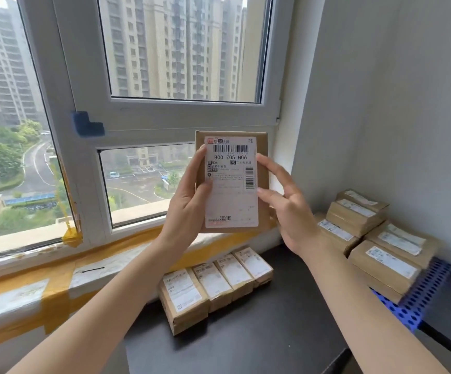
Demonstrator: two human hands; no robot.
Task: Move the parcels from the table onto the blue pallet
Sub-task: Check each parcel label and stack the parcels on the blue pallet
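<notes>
Black table [259, 333] carries four parcels in a row [213, 282]; pallet [421, 300] stack partly cropped; left hand [189, 201] grips a raised parcel [232, 182], right hand [289, 209] touches it, fingers straight.

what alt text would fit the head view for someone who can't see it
A person's left hand holds a brown parcel upright before a window, label facing the camera, with the right hand touching its right edge. Below, a row of parcels sits on the dark table; at right, more parcels are stacked on a blue pallet.
</notes>
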